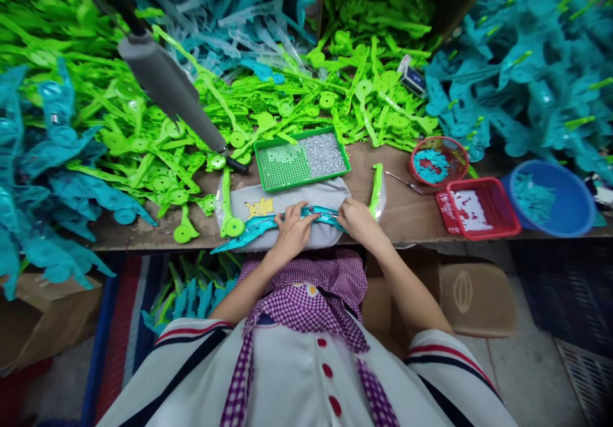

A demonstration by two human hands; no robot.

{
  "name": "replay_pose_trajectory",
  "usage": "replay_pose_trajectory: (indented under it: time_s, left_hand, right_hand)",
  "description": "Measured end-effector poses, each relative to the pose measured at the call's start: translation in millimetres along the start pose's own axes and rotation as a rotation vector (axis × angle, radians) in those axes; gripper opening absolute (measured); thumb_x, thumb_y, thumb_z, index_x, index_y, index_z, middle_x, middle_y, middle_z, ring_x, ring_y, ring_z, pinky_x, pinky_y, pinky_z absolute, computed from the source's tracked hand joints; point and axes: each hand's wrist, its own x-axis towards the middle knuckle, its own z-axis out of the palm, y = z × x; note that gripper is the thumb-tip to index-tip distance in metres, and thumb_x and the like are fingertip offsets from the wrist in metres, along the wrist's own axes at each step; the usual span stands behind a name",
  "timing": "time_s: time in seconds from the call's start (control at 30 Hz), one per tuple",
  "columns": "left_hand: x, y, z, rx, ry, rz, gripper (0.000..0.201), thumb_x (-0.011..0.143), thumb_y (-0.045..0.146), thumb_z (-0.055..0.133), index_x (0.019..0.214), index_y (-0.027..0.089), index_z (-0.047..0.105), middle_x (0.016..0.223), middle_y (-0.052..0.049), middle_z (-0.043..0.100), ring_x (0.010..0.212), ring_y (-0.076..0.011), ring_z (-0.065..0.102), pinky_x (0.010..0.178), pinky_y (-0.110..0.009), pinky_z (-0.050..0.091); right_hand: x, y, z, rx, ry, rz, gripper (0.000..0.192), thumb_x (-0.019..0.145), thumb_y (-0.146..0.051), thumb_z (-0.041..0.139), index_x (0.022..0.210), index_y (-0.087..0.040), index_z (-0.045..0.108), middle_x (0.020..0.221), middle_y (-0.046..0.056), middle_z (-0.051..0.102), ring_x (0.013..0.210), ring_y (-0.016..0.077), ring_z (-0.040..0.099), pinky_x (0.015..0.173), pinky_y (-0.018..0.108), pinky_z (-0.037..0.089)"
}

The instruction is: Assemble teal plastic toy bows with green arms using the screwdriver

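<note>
My left hand (pixel 293 229) and my right hand (pixel 358 221) both press on a long teal plastic part (pixel 249 232) that lies across a grey padded cushion (pixel 258 202) at the table's front edge. The part's pointed end sticks out to the left of my left hand. A green plastic part (pixel 228 213) with a round end rests on the cushion's left side, and another green part (pixel 376 187) stands at its right side. Just behind the cushion sits a green tray (pixel 282 164) holding small silver screws.
Heaps of green parts (pixel 143 133) and teal parts (pixel 527 76) cover the table. A grey-handled tool (pixel 167 85) hangs over the left. A red round basket (pixel 438 159), a red square basket (pixel 479 209) and a blue bowl (pixel 555 200) stand at the right. Cardboard boxes sit below.
</note>
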Motion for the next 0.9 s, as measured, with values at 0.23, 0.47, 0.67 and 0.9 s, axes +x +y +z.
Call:
replay_pose_trajectory:
  time_s: [0.23, 0.47, 0.67, 0.9]
  left_hand:
    - [-0.8, -0.9, 3.8, 0.004, 0.025, 0.008, 0.039, 0.099, 0.022, 0.047, 0.126, 0.038, 0.07, 0.151, -0.007, 0.048, 0.134, -0.0302, 0.04, 0.104, -0.051, 0.03]
    - [-0.6, -2.1, 4.3, 0.003, 0.021, 0.014, 0.04, 0.1, 0.023, 0.047, 0.13, 0.039, 0.068, 0.151, -0.007, 0.048, 0.132, -0.0306, 0.041, 0.103, -0.051, 0.03]
    - [-1.6, 0.5, -0.5, -0.011, -0.001, 0.008, 0.04, 0.099, 0.021, 0.048, 0.128, 0.039, 0.069, 0.151, -0.007, 0.048, 0.133, -0.0303, 0.041, 0.104, -0.052, 0.029]
    - [-6.3, 1.0, -5.1, 0.002, -0.024, -0.018, 0.039, 0.101, 0.026, 0.047, 0.131, 0.043, 0.065, 0.154, -0.007, 0.044, 0.137, -0.032, 0.037, 0.107, -0.058, 0.027]
  right_hand:
    - [-7.6, 1.2, 8.1, 0.084, 0.065, 0.041, 0.025, 0.097, -0.019, 0.043, 0.097, -0.014, 0.068, 0.11, 0.013, 0.066, 0.1, 0.0243, 0.059, 0.08, 0.034, 0.039]
    - [-11.4, 4.6, 19.7, 0.253, 0.231, 0.156, 0.02, 0.089, -0.02, 0.05, 0.099, -0.019, 0.067, 0.109, 0.012, 0.065, 0.107, 0.029, 0.051, 0.081, 0.037, 0.031]
    - [1.6, 23.9, 16.6, 0.37, 0.098, 0.153, 0.018, 0.081, -0.021, 0.06, 0.098, -0.02, 0.066, 0.108, 0.008, 0.065, 0.108, 0.0283, 0.052, 0.078, 0.034, 0.029]
    - [-15.4, 21.4, 15.1, 0.394, 0.175, 0.121, 0.014, 0.09, -0.026, 0.056, 0.096, -0.021, 0.067, 0.11, 0.007, 0.068, 0.114, 0.027, 0.054, 0.087, 0.038, 0.029]
